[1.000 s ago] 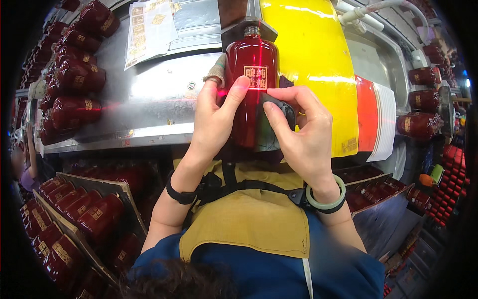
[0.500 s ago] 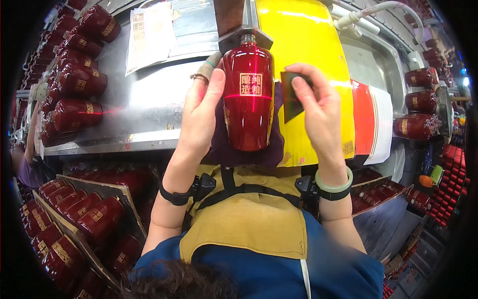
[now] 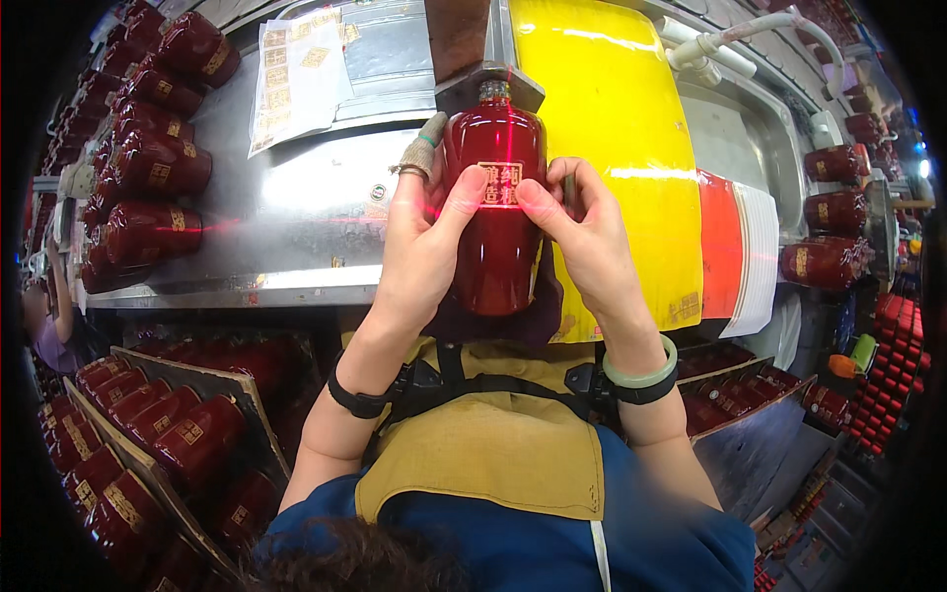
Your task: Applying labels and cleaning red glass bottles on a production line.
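Observation:
A glossy dark-red bottle (image 3: 495, 259) lies on its back, its neck toward a dark angled stop (image 3: 529, 92). A gold square label (image 3: 501, 176) is on its front, crossed by red laser lines. My left hand (image 3: 422, 247) grips the bottle's left side, its thumb pressed on the label's left edge; a fabric cover (image 3: 418, 153) wraps one fingertip. My right hand (image 3: 598, 237) lays its thumb on the label's right edge. Its bent fingers hold a thin dark flat piece (image 3: 569, 195), seen nearly edge-on, beside the bottle. Dark purple cloth (image 3: 472, 323) lies beneath the bottle.
Label sheets (image 3: 296, 84) lie on the metal bench (image 3: 326, 212). A yellow sheet (image 3: 631, 148) covers the bench to the right, near a sink (image 3: 745, 128). Red bottles (image 3: 156, 229) crowd the left side; crates of bottles (image 3: 197, 434) stand below the bench.
My right hand has moved left onto the bottle, and its dark flat piece has turned nearly edge-on. My left thumb has come onto the label. The bottle has shifted slightly nearer.

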Tool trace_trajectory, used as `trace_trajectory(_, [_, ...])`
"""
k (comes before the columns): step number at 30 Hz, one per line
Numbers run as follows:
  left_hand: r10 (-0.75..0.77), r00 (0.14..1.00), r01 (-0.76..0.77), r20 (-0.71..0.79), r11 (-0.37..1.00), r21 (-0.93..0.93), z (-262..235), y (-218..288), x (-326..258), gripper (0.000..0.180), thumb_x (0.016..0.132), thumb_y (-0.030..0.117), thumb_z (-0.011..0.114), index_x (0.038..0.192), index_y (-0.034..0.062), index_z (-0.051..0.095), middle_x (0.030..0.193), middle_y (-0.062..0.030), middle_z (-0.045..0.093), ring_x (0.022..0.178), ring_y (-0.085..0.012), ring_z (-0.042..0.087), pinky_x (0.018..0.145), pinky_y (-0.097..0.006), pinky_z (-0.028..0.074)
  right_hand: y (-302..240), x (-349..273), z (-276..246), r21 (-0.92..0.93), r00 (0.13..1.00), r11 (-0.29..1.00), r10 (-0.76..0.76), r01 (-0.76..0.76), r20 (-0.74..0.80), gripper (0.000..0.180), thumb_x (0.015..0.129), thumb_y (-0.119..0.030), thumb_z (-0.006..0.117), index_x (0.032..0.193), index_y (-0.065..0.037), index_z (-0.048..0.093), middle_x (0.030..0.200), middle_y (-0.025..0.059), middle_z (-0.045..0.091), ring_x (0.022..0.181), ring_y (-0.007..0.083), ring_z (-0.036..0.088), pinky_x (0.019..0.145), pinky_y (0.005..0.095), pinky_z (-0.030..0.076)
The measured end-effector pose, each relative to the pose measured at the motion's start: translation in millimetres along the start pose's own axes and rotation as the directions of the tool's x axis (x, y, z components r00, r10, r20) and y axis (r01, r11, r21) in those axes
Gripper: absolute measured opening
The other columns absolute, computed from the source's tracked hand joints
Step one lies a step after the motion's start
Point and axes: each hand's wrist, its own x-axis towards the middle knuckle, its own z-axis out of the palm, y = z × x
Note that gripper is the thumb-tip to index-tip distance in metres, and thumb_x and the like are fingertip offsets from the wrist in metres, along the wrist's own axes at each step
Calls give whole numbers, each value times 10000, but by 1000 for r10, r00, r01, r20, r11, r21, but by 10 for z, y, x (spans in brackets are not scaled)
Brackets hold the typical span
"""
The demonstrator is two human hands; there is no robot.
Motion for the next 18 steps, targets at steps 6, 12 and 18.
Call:
trace_trajectory(6, [24,1000,-24,-8,1000,11,4,-15,-1,620,1039,138,605,1548,-47,303,1469,-176,492,1296,-212,538,1093,-346,455,-13,-9,-18,-56,1000,998,-13,13,10,354,895,-274,820,1008,-40,580,826,-46,456,748,56,409,670,213,379])
trace_trajectory(12, [73,997,-73,12,993,92,44,29,-76,746,963,89,703,1547,-63,266,1429,-183,524,1268,-205,569,1067,-344,485,-216,101,-285,-436,921,817,-382,378,84,324,988,-9,550,1303,-33,621,1119,131,640,1009,246,622,890,353,490])
trace_trajectory(18, [128,992,-127,0,988,86,98,-23,-83,771,926,43,718,1533,-65,255,1438,-182,503,1272,-196,567,1056,-348,495,-742,240,-97,-499,724,526,-522,689,450,356,903,23,608,1245,-57,673,1007,135,692,926,316,611,865,372,500])
